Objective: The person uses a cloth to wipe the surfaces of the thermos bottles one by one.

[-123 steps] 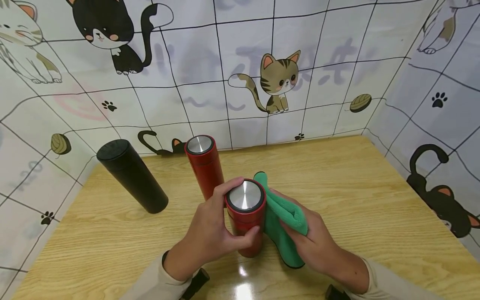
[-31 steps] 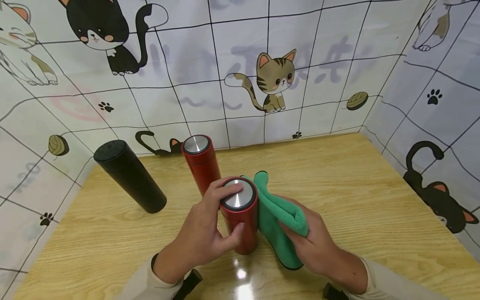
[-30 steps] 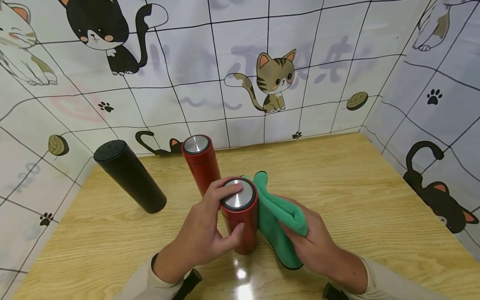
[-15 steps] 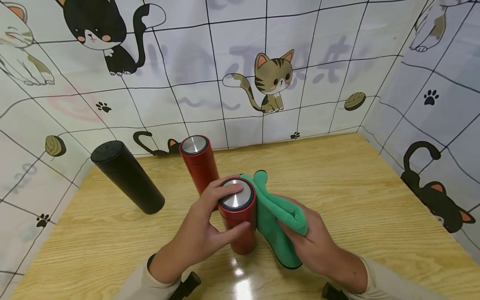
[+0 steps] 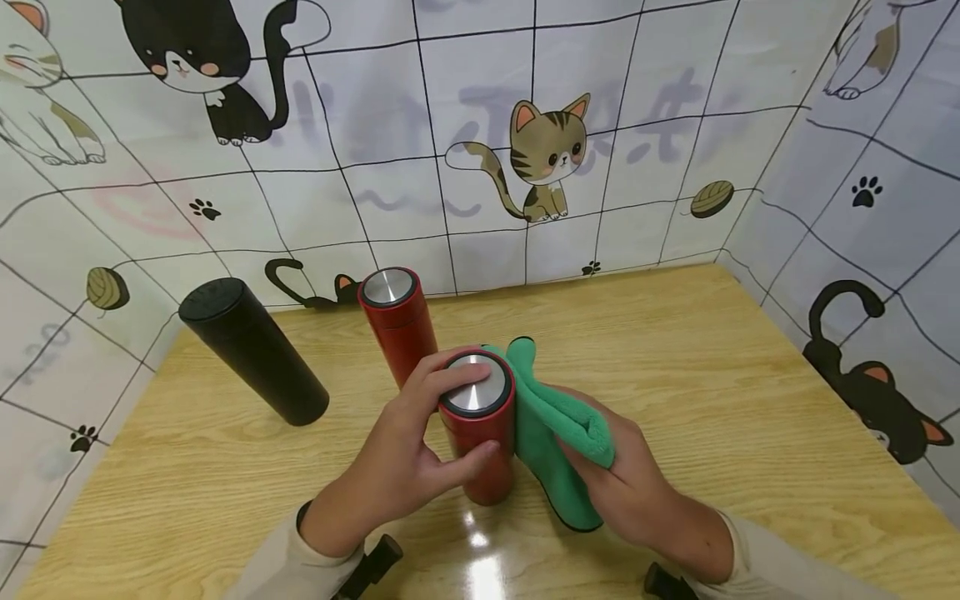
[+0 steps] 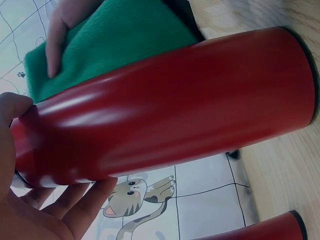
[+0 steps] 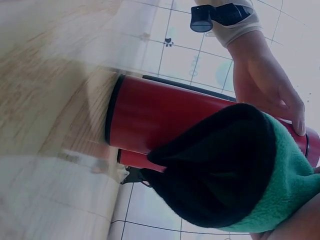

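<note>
My left hand [image 5: 405,450] grips the upper part of a red thermos flask [image 5: 487,458] with a silver-topped lid, thumb in front and one finger lying over the lid. The flask stands upright near the table's front. In my right hand [image 5: 626,483] is a folded green cloth [image 5: 558,433] with dark edging, pressed to the flask's right side. From the left wrist, the cloth [image 6: 115,45] lies along the smooth red flask [image 6: 170,100]. The right wrist view shows the cloth's dark inner side [image 7: 215,170] folded open beside the flask [image 7: 160,110].
A second red thermos flask [image 5: 397,325] stands just behind the held one. Farther left is a black flask [image 5: 258,354]. The wooden table [image 5: 712,400] runs back to a wall covering [image 5: 375,200] printed with cats, which also closes off the right side.
Over the earlier frames, the left index finger has moved from the lid's edge onto its top, and the held flask has shifted slightly left. The cloth keeps its place against it.
</note>
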### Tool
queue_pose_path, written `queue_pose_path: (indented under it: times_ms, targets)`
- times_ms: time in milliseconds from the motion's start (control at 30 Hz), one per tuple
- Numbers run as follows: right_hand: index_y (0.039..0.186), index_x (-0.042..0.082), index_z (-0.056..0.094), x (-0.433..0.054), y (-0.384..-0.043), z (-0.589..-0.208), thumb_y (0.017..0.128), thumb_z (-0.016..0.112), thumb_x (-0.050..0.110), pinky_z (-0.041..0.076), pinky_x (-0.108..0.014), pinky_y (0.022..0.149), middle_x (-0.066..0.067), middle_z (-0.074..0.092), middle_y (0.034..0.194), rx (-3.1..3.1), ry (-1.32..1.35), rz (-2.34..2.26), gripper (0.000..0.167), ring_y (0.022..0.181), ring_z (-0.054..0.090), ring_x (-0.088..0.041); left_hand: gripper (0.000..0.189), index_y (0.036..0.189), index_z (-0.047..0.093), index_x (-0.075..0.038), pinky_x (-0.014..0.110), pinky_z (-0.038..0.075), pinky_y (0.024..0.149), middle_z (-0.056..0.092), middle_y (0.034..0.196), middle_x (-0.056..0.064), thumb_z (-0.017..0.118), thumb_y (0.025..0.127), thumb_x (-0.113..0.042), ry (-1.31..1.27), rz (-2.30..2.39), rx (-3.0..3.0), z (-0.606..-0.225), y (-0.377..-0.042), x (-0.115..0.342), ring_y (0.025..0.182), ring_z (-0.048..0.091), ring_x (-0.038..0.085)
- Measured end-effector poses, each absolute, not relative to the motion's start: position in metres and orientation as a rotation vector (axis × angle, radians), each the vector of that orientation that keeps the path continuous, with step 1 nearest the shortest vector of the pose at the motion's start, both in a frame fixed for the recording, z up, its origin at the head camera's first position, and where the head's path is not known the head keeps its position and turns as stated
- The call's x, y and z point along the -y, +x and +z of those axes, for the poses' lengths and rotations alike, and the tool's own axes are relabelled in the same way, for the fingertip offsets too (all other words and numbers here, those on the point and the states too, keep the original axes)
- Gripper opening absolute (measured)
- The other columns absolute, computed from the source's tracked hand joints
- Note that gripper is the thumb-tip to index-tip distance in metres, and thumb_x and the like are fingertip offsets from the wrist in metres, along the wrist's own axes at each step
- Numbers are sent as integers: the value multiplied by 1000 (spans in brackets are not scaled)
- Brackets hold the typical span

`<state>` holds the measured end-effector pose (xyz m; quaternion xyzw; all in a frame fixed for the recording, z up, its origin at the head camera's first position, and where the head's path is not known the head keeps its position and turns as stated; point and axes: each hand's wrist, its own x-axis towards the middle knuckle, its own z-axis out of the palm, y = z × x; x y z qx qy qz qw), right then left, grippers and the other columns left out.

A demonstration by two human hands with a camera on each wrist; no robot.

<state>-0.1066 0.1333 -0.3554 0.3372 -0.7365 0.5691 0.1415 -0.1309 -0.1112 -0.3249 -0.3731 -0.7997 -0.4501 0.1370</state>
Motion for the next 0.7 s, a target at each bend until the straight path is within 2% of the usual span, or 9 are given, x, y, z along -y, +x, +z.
queue_pose_path:
  times_ms: [100, 333, 533, 700]
  targets:
    - [146, 7, 49, -133, -107, -356, 96, 49, -13, 43, -21, 110, -5, 58, 143, 2197, 922, 1651, 54, 134, 53, -10, 71, 143, 45, -17, 36, 57, 96, 46, 143, 7, 81, 82, -13, -1118, -1331, 2292, -326, -133, 112, 120, 60, 20]
    - [145, -3, 47, -133, -108, -358, 92, 47, -19, 43, -21, 111, -9, 56, 145, 2075, 1000, 1651, 55, 137, 51, -14, 68, 141, 44, -13, 35, 57, 96, 47, 141, 9, 78, 83, -9, -1203, -1394, 2235, -326, -138, 112, 120, 59, 21]
    - [146, 7, 49, -133, -106, -356, 96, 50, -12, 43, -21, 110, -5, 57, 144, 2207, 919, 1629, 55, 135, 52, -11, 68, 139, 44, -12, 35, 56, 97, 47, 140, 8, 78, 81, -5, -1232, -1442, 2248, -324, -141, 112, 120, 59, 20]
    - [145, 1, 49, -133, -106, -356, 92, 50, -17, 43, -20, 110, -9, 57, 144, 2139, 940, 1586, 56, 136, 52, -12, 67, 138, 44, -12, 34, 55, 99, 46, 141, 8, 78, 80, -3, -1290, -1447, 2267, -319, -144, 114, 122, 58, 20]
